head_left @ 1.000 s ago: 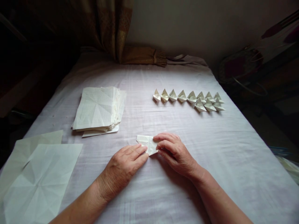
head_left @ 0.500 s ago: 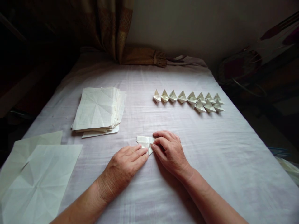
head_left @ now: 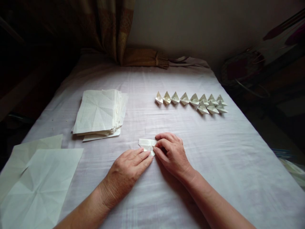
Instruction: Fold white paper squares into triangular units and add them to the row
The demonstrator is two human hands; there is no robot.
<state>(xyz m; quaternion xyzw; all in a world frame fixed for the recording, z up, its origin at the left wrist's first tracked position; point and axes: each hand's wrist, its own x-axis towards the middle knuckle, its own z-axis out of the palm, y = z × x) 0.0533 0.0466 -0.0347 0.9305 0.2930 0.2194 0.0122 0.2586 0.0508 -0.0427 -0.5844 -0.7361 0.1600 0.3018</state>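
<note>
A small folded piece of white paper (head_left: 146, 144) lies on the white cloth-covered table (head_left: 166, 197), near the front middle. My left hand (head_left: 126, 171) lies flat with its fingers stretched, fingertips pressing the paper's lower edge. My right hand (head_left: 171, 152) has its fingers curled and pinched on the paper's right side, covering that part. Both hands touch the paper from the near side.
A stack of creased white sheets (head_left: 100, 113) sits at the left middle. Two loose creased sheets (head_left: 35, 184) lie at the front left. A row of several small folded paper boats (head_left: 193, 101) stands at the right back. A brown curtain (head_left: 114, 31) hangs behind.
My right hand has slid left over the folded paper, covering more of it, so less paper shows. My left hand has stayed almost in place.
</note>
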